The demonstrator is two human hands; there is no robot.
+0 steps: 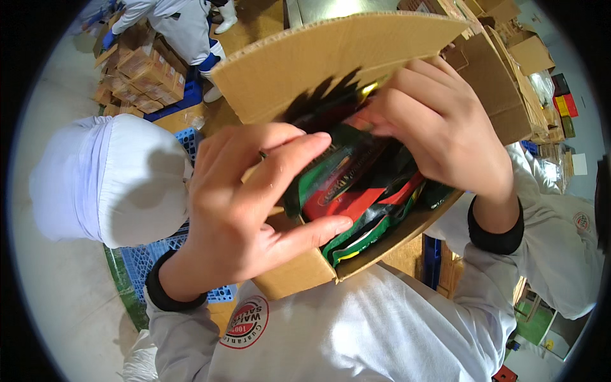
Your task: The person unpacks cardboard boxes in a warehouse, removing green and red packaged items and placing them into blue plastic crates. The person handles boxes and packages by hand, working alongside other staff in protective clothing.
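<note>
In front of my chest is an open cardboard box [343, 57] with its flaps raised, holding several shiny packets in green, red and black [339, 203]. My left hand [248, 200] reaches over the box's left side, its thumb and forefinger spread apart above the packets, gripping nothing that I can see. My right hand [429, 124] is over the far right part of the box with curled fingers. Its fingertips are blurred at a dark packet, and whether they grip it cannot be told. The packets bear writing.
Close at left is a person's white cap [138, 181], above light blue plastic crates [152, 253]. Another person in white [181, 28] stands by stacked cartons [152, 76] on a blue pallet. A metal surface [343, 7] lies beyond the box. At right are a white-clothed co-worker [553, 229] and more cartons [530, 50].
</note>
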